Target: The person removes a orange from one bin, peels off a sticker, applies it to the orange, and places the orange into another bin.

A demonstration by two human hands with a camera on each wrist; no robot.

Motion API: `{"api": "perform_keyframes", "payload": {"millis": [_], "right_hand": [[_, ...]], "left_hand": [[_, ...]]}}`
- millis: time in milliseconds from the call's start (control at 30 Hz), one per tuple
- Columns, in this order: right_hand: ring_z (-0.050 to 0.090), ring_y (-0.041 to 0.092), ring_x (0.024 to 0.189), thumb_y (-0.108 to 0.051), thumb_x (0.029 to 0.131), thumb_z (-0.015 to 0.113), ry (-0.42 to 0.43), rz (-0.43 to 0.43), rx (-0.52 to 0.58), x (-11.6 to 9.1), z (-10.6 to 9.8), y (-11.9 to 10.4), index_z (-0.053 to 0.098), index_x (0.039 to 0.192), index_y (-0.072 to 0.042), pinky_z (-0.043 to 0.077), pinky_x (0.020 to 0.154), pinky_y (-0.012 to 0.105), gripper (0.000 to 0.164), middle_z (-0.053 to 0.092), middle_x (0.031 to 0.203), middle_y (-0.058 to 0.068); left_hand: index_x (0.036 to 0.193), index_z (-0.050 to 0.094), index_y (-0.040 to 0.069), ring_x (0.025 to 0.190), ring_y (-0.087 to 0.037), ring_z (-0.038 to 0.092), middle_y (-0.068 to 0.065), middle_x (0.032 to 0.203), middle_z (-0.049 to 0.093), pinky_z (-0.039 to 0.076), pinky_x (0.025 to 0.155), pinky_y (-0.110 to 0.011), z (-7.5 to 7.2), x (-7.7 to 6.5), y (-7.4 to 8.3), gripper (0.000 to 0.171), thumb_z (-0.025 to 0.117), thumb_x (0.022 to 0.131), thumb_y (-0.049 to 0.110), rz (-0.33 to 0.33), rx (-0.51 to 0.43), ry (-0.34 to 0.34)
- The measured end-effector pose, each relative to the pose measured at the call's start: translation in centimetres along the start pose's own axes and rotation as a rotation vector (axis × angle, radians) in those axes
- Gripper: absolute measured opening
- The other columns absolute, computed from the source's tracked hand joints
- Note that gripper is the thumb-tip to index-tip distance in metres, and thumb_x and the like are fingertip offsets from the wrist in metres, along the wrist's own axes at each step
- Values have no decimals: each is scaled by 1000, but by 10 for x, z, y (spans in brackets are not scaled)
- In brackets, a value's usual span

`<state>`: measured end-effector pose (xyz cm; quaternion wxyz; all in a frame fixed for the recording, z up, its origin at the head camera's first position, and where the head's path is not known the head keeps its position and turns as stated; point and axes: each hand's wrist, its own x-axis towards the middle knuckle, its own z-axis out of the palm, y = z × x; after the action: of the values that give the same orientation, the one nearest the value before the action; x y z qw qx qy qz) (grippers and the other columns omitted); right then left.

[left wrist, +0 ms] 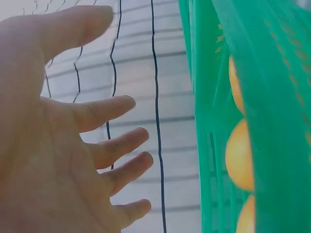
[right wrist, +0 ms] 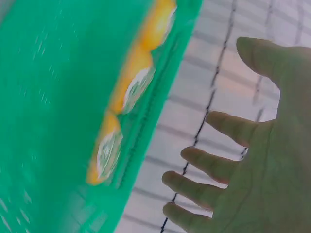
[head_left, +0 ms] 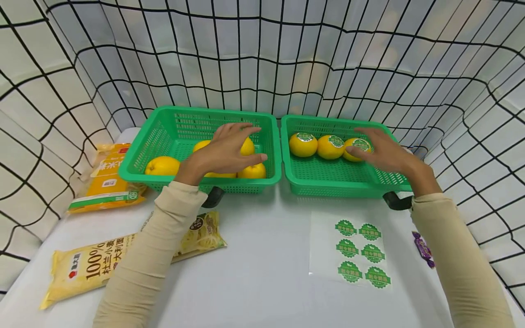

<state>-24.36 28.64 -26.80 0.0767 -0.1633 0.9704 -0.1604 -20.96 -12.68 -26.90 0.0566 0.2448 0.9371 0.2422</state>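
My left hand (head_left: pixel 224 150) hovers above the left green basket (head_left: pixel 141 143), fingers spread and holding nothing. Several yellow fruits (head_left: pixel 162 166) that look like oranges lie in that basket, some partly hidden beneath the hand. Over the right end of the other green basket (head_left: pixel 332 189) is my right hand (head_left: pixel 385 150), likewise empty. Three yellow fruits (head_left: pixel 303 145) sit in a row there, each bearing a green-and-white round sticker (head_left: pixel 336 141). Both wrist views show an open palm, the left hand (left wrist: pixel 63 145) and right hand (right wrist: pixel 262 160), beside basket walls.
A clear sheet with several green stickers (head_left: pixel 348 248) lies before the right basket. Yellow food packets (head_left: pixel 90 264) and an orange bag (head_left: pixel 107 177) lie at left. A purple-wrapped candy (head_left: pixel 423 249) is near the right sleeve. Black netting (head_left: pixel 258 59) surrounds the table's back and sides.
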Motion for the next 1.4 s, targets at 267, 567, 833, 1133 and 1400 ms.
{"api": "perform_keyframes", "payload": {"millis": [267,567,833,1133,1400], "right_hand": [[17,49,160,-59,105,56,102,-68,13,-26,51,-50,25,170,-18,17,123,75,83,18,176,20],[21,40,161,-64,102,60,138,-128,108,-17,85,-96,24,170,-27,27,122,70,86,16,177,10],[28,41,159,-60,108,50,157,-153,102,0,109,-124,30,169,-30,30,123,67,71,19,177,12],[23,36,161,-58,111,44,218,-180,-5,3,123,-126,40,165,-29,20,129,60,62,26,176,4],[24,35,161,-61,110,42,222,-175,-21,5,125,-128,40,165,-31,24,126,65,62,26,176,2]], "left_hand": [[165,36,14,162,-40,12,-14,174,25,3,130,-63,-2,-14,-28,74,64,104,47,7,-150,125],[166,35,19,160,-37,15,-8,174,25,16,125,-69,7,-22,-45,76,65,103,50,-21,-249,144],[166,34,17,161,-42,10,-11,175,22,8,125,-71,0,-33,-55,75,63,104,47,-70,-232,166],[167,33,19,162,-45,4,-13,176,20,4,124,-76,-1,-37,-69,77,63,104,51,-122,-241,148],[169,27,21,163,-43,-2,-12,178,12,6,123,-78,-12,-33,-76,79,59,105,54,-142,-262,89]]}}
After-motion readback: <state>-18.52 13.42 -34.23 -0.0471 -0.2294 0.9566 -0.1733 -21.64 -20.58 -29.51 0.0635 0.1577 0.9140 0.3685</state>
